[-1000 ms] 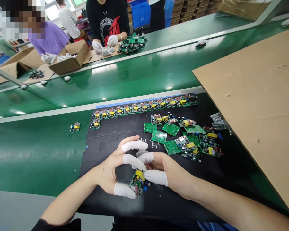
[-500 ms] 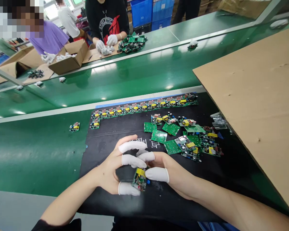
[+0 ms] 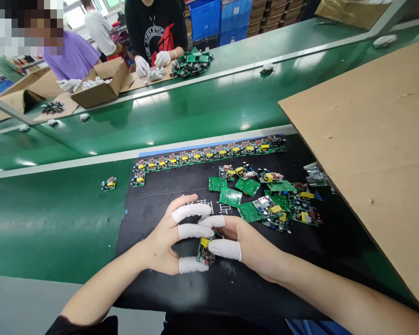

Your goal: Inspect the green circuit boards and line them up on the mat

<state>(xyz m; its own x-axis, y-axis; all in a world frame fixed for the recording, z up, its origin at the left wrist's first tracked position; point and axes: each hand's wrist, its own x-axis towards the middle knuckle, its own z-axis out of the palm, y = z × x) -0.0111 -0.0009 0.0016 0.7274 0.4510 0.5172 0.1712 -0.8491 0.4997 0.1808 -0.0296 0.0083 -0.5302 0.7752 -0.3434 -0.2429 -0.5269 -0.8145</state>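
A small circuit board with a yellow transformer is held between my two hands above the black mat. My left hand has white finger cots on and grips the board's near left edge with its thumb, its fingers curved over the far side. Also in finger cots, my right hand pinches the board from the right, thumb on its component side. The board's far edge is hidden behind my fingers. Beyond my hands lies a loose pile of circuit boards, some face down with green undersides up.
A row of circuit boards lines the mat's far edge. One board lies apart at left. A large cardboard sheet covers the right side. Across the green conveyor belt, co-workers in white gloves sit near a cardboard box.
Both hands have shifted the board slightly away from me and tilted it, so less of its face shows. Wrapped pieces on the belt have moved left.
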